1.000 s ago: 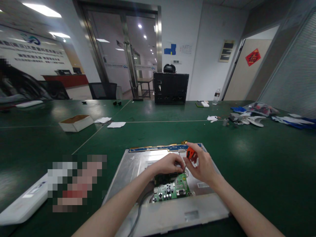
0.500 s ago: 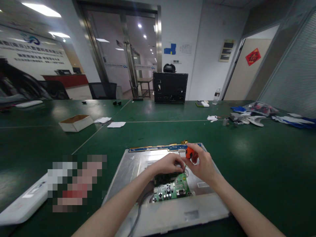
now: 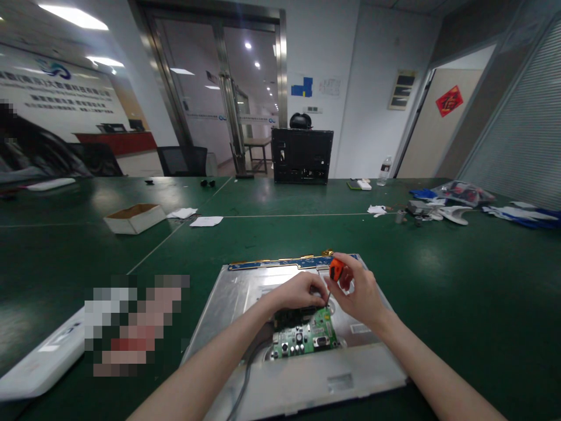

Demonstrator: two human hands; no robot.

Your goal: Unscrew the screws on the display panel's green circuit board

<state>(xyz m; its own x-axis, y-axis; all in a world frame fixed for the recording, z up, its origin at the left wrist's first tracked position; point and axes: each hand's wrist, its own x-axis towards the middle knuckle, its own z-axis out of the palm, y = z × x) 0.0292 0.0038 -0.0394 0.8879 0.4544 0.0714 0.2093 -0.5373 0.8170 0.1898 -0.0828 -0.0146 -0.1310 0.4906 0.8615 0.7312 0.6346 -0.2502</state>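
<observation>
the right hand (image 3: 362, 292) has its fingers curled tight around the orange handle of a small screwdriver (image 3: 336, 271), held nearly upright, its thin shaft running down to the far right corner of a green circuit board (image 3: 307, 336). the left hand (image 3: 298, 290) rests just beside it with fingers bent down, the tips pressing on the top edge of the board next to the shaft; they pin rather than clasp, and whether they pinch anything small cannot be told. the board sits in the middle of the metal back of a flat display panel (image 3: 245, 292), which lies face down on the green table (image 3: 460, 280) right in front of the person. a grey cable (image 3: 242, 380) runs from the board toward the near edge of the panel. a blue strip board (image 3: 280, 263) lines the panel's far edge. further off on the left stands an open cardboard box (image 3: 135, 217), and a black monitor housing (image 3: 302, 156) stands upright at the far side of the table
</observation>
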